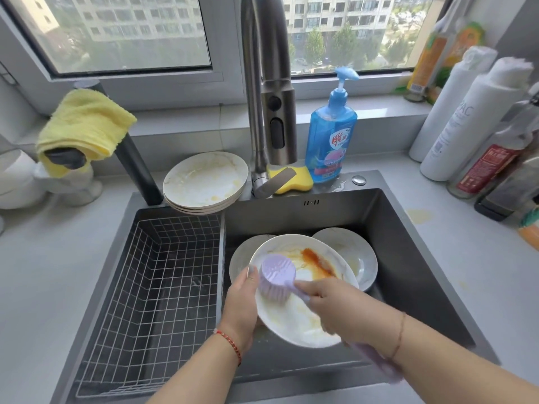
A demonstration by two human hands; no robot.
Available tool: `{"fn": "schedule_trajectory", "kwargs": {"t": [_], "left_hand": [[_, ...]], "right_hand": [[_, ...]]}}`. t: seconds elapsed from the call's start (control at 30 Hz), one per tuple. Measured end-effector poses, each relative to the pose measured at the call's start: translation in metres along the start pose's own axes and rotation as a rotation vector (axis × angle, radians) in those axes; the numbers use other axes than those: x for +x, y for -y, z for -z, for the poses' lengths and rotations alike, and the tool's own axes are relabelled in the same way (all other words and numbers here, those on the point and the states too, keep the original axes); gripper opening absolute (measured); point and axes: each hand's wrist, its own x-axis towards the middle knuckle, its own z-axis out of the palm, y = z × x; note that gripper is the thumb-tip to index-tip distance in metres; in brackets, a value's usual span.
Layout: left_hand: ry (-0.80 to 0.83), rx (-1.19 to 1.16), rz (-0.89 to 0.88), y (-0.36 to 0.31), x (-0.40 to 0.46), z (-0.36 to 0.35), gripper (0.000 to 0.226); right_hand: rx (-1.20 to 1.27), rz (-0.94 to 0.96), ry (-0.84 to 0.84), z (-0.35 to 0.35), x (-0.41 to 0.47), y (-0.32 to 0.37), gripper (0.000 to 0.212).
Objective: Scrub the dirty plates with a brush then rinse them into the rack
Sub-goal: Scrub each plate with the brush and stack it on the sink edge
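Note:
My left hand (240, 304) grips the left rim of a white plate (294, 319) streaked with orange-red sauce, holding it tilted over the sink basin. My right hand (329, 307) grips the handle of a lilac dish brush (275, 277), whose round head rests on the plate's upper left part. Two more dirty plates (354, 255) lie in the basin behind it. A stack of dirty plates (204, 182) sits on the sink's back ledge. The wire rack (151, 287) fills the left side of the sink and holds nothing.
The steel faucet (268, 112) rises behind the basin, with a yellow sponge (294, 179) and a blue soap bottle (331, 132) beside it. A yellow cloth (84, 126) hangs at the left. Bottles (472, 126) crowd the right counter.

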Motion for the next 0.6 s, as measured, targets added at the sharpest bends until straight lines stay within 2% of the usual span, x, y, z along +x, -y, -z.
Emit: {"fn": "schedule_trajectory", "kwargs": {"t": [0.13,0.2,0.27,0.37,0.43,0.53,0.6], "left_hand": [[-0.027,0.007,0.004,0.002,-0.001,0.004,0.038],[-0.07,0.016,-0.017,0.001,0.001,0.009,0.036],[-0.122,0.03,-0.026,0.0,0.005,0.013,0.033],[-0.155,0.04,-0.042,0.003,0.009,0.017,0.033],[-0.161,0.025,-0.041,0.005,0.011,0.017,0.035],[-0.133,0.011,-0.042,0.006,0.012,0.014,0.036],[-0.102,0.005,-0.039,0.007,0.01,0.011,0.037]], "right_hand": [[-0.359,-0.003,-0.174,0.015,0.028,-0.016,0.023],[-0.467,-0.057,-0.133,0.029,0.023,-0.026,0.027],[-0.509,-0.096,-0.01,0.039,0.01,-0.031,0.033],[-0.489,-0.123,0.176,0.039,-0.016,-0.021,0.033],[-0.376,-0.125,0.258,0.035,-0.029,-0.009,0.033],[-0.227,-0.079,0.288,0.023,-0.032,0.009,0.034],[-0.165,-0.042,0.221,0.015,-0.02,0.014,0.033]]}}
